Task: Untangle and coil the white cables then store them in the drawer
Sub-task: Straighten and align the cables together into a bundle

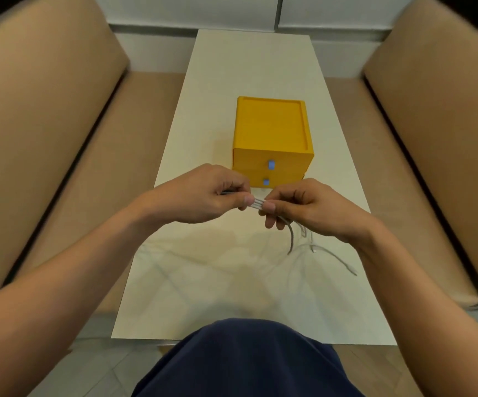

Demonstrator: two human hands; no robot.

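Cables: the white cables are gathered into a short flat bundle of several side-by-side strands, held in the air above the middle of the worktop, just in front of the drawer unit.
Left hand: the left hand has its fingers curled, and thumb and forefinger pinch the bundle's left end.
Right hand: the right hand pinches the other end, its lower fingers loosely bent round the strands that run down from it.
Loose tails: the loose tails hang from the right hand and trail toward the right edge of the worktop, where a plug end lies close to that edge.
Drawer unit: yellow, centred on the worktop beyond the hands; both drawers, each with one of the blue handles, look closed.
Risk, grip: only fingertips pin the strands, so any pull on a snagged tail could fan the bundle apart.
Risk, tails: dragged across the worktop, they may cross and knot again, or the plug end may drop over the right edge.
Risk, drawer: no hand is free; letting go to open a drawer may let the coil spring loose, and the unit may slide if it is light.
Unclear: faint lines near the front edge may be more cable; I cannot tell.
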